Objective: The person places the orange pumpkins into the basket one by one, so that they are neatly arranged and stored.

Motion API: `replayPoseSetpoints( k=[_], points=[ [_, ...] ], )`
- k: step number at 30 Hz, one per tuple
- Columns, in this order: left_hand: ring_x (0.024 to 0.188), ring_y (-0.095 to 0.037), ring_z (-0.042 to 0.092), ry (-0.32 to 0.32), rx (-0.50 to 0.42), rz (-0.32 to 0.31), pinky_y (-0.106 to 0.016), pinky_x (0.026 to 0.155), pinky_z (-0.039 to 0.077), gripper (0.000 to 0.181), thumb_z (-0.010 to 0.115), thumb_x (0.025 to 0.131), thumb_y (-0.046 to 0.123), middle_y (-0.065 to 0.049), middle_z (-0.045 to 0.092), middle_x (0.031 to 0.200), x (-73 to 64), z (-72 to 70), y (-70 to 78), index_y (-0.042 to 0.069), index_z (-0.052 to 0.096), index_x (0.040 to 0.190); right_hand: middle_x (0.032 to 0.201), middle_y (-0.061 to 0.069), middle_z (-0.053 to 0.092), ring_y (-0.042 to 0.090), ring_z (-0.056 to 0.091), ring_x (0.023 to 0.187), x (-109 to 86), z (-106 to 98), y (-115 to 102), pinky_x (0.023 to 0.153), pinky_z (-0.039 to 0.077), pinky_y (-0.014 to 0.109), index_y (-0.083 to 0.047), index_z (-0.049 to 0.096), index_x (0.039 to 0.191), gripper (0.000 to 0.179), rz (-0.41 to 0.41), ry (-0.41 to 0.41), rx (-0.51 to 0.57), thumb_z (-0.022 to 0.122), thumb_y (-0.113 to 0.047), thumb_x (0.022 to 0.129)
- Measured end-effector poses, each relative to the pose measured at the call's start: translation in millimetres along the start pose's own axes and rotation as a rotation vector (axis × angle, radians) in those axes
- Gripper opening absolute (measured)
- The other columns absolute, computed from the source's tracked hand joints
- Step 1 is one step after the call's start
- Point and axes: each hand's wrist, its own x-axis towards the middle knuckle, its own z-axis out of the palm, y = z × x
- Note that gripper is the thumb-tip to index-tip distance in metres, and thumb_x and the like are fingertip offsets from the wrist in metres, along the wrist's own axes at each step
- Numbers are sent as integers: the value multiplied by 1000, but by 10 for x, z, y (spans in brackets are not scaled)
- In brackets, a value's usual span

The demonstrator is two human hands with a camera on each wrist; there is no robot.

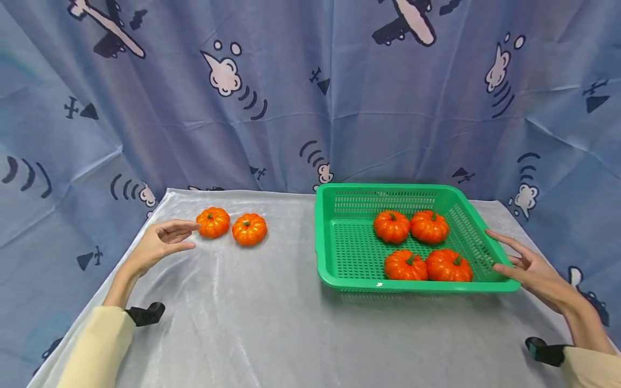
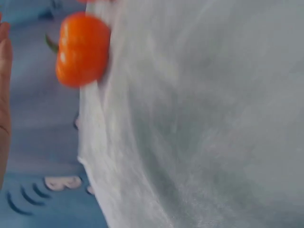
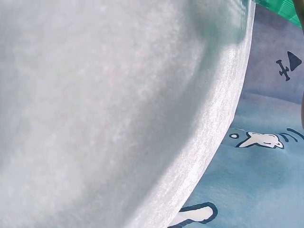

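My left hand (image 1: 160,243) hovers over the left side of the table, fingers extended and thumb apart. Its fingertips are right beside a small orange pumpkin (image 1: 213,222); whether they touch it I cannot tell. A second pumpkin (image 1: 249,229) sits just to the right. One pumpkin (image 2: 83,50) shows in the left wrist view, with part of the hand at the left edge. At the right, my right hand (image 1: 538,272) rests its spread fingers and thumb on the right rim of a green plastic basket (image 1: 417,285). Several orange pumpkins (image 1: 391,226) lie inside the basket.
A pale grey cloth (image 1: 271,323) covers the table. A blue printed curtain (image 1: 281,97) hangs behind and at both sides. A black wrist mount (image 1: 145,314) sticks out from the left sleeve, another (image 1: 548,353) from the right sleeve.
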Motion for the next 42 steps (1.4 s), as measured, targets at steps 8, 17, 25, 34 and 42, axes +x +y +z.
replayPoseSetpoints(
  k=[8,17,25,34,42],
  points=[
    [123,-13,41,152,-53,-78,-19,94,36,64,69,72,-8,-10,44,135,211,-118,-133,-2,43,131,104,-24,46,14,60,81,-3,-15,1,65,51,33,-37,12,143,63,20,-18,61,44,-14,94],
    [133,-30,16,180,11,-185,-37,107,14,75,68,75,-5,-15,23,145,384,-24,-351,0,29,138,101,-19,54,19,62,77,-31,-27,-12,65,52,34,-37,12,143,63,18,-18,84,44,-13,94],
    [132,-29,21,135,102,-268,-40,107,18,81,73,74,8,-13,22,146,500,65,-552,8,28,141,109,-21,42,13,59,83,-66,-2,-25,66,52,36,-35,12,144,62,-2,-10,80,44,-13,95],
    [121,-33,34,169,225,-345,-47,102,26,85,77,71,23,-17,32,139,546,94,-613,17,29,141,119,-16,33,2,55,92,-37,102,-74,69,51,36,-32,13,144,63,-9,-3,83,46,-14,94],
    [107,-16,43,317,102,-209,-17,84,41,74,75,72,9,-8,40,130,765,68,-339,23,41,136,108,-18,51,8,59,90,-64,45,-75,68,51,35,-31,12,144,63,-34,-3,85,44,-10,94]
  ],
)
